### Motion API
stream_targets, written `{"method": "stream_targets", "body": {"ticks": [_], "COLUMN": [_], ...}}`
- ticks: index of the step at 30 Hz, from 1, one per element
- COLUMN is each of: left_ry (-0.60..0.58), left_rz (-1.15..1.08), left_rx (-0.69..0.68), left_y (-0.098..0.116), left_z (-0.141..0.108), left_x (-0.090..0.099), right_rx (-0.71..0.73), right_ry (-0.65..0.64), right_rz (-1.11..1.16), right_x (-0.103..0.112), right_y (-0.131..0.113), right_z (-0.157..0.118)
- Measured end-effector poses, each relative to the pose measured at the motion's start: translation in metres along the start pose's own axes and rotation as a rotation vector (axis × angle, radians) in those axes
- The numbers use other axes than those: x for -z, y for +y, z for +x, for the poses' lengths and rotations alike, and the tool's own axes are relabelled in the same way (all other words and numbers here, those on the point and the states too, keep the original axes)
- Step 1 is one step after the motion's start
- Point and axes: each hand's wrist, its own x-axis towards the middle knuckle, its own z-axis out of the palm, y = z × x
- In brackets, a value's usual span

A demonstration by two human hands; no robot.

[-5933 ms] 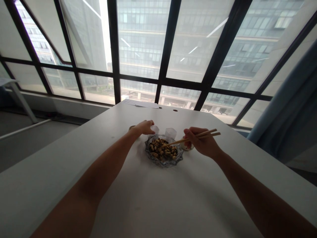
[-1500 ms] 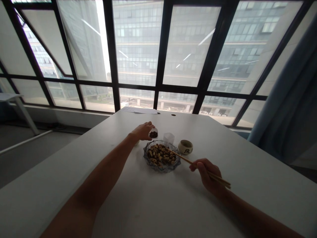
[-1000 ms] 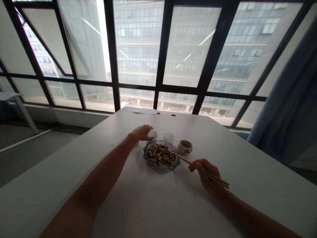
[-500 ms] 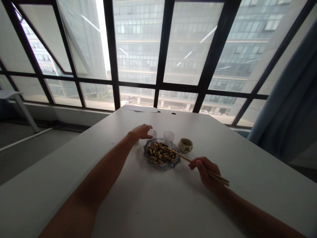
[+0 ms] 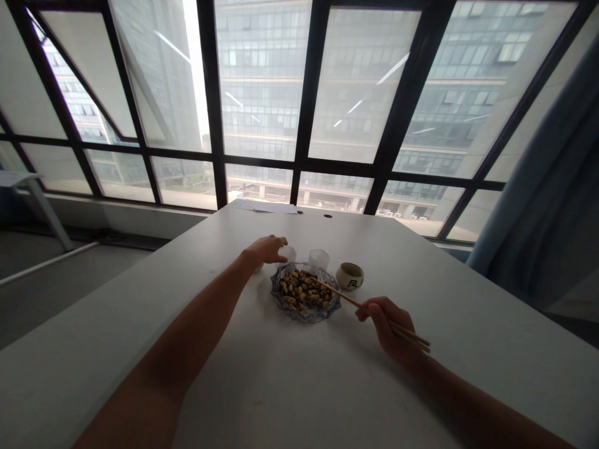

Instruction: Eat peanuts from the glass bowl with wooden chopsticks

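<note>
My left hand (image 5: 270,249) reaches to the far side of the bowl, thumb and fingers curved around the left side of a small translucent cup (image 5: 289,254). In my right hand (image 5: 389,324) is a pair of wooden chopsticks (image 5: 344,295), their tips among the peanuts (image 5: 304,294). These look like brown and dark nuts, filling a scalloped clear glass bowl (image 5: 306,317). Another translucent cup (image 5: 319,258) stands behind the bowl. To its right sits a cream ceramic cup (image 5: 350,276) with a dark character on it. A pale object (image 5: 259,269) is mostly hidden by my left wrist.
Everything stands on a white table (image 5: 290,386). Papers (image 5: 264,206) lie at its far edge, near two dark round holes. Large black-framed windows rise behind, with a blue curtain (image 5: 528,187) on the right and another table (image 5: 37,193) at the left.
Almost nothing differs. My right hand and the chopsticks have shifted very slightly to the left; the chopstick tips stay among the peanuts. My left hand keeps its place at the translucent cup.
</note>
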Motion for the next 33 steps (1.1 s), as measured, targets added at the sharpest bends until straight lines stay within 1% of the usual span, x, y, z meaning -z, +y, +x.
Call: {"method": "stream_targets", "body": {"ticks": [6, 11, 16, 21, 25, 27, 30, 33], "left_ry": [-0.007, 0.004, -0.009, -0.015, 0.026, 0.047, 0.086, 0.164], "left_rz": [0.003, -0.018, -0.020, -0.053, -0.055, -0.085, -0.204, -0.387], "left_rx": [0.019, 0.039, 0.058, 0.033, 0.024, 0.047, 0.139, 0.229], "left_y": [0.003, 0.003, 0.003, -0.001, -0.013, -0.023, -0.040, -0.057], "left_z": [-0.002, -0.002, -0.003, -0.004, -0.005, -0.007, -0.018, -0.038], "left_x": [0.002, 0.000, 0.001, 0.002, 0.001, -0.001, -0.010, -0.026], "right_rx": [0.015, 0.021, 0.015, 0.019, 0.027, 0.020, -0.005, -0.043], "right_ry": [-0.002, -0.013, -0.015, -0.016, -0.007, -0.001, 0.033, 0.061], "right_rz": [0.005, 0.009, 0.005, 0.003, -0.012, -0.002, 0.034, 0.078], "right_x": [-0.003, -0.005, -0.006, -0.006, -0.007, -0.007, -0.009, -0.012], "right_y": [0.004, 0.002, 0.002, 0.002, 0.005, 0.008, 0.012, 0.012], "right_z": [-0.002, 0.001, 0.002, 0.002, 0.001, 0.000, 0.000, 0.001]}}
